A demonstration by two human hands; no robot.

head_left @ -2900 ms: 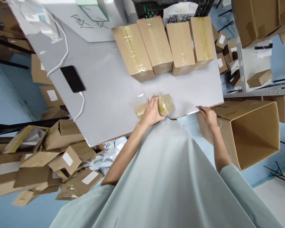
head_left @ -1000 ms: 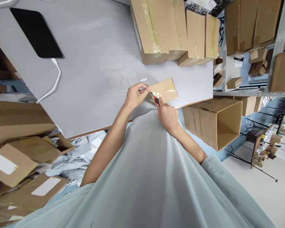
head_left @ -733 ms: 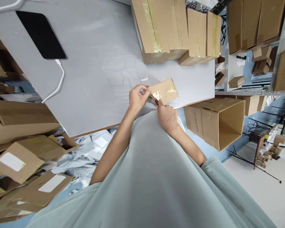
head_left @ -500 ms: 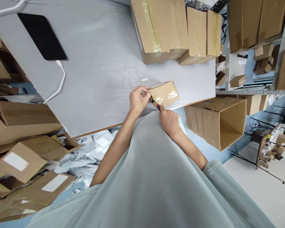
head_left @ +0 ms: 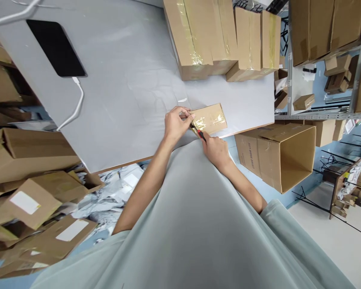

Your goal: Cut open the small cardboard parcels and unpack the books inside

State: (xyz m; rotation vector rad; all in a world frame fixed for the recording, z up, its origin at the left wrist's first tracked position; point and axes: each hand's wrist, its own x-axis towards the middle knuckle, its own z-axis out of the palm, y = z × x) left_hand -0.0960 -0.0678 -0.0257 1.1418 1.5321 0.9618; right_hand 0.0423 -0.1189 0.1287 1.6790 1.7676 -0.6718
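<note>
- Box of brown cardboard, small and oblong (head_left: 212, 114), lies on the smooth pale grey surface (head_left: 108, 116), close to its front edge; its long axis runs left to right, roughly along that edge, with the right end slightly farther from the body; glossy yellowish tape (head_left: 201, 122) covers part of it.
- Left hand (head_left: 175, 125) is at the box's left end, thumb and fingers pinched together by the corner; what lies between the fingertips – tape, flap or nothing – I cannot tell.
- Right hand (head_left: 217, 151) sits just off the near long side, towards the body; its fingers are wrapped around a slim tool with a red and black handle (head_left: 201, 135), which looks like a cutter.
- Tool and box cross at a slant: the tool points forward and leftward from the right hand, its tip by the box's near left corner, just beside the left fingertips; the left hand is the nearer to that end, while the box's right end is free of both.
- Farther off, beyond the box and apart from it, stand taller brown taped cartons in a row (head_left: 195, 40); a black phone (head_left: 57, 48) on a white cable (head_left: 78, 100) lies well to the left.
</note>
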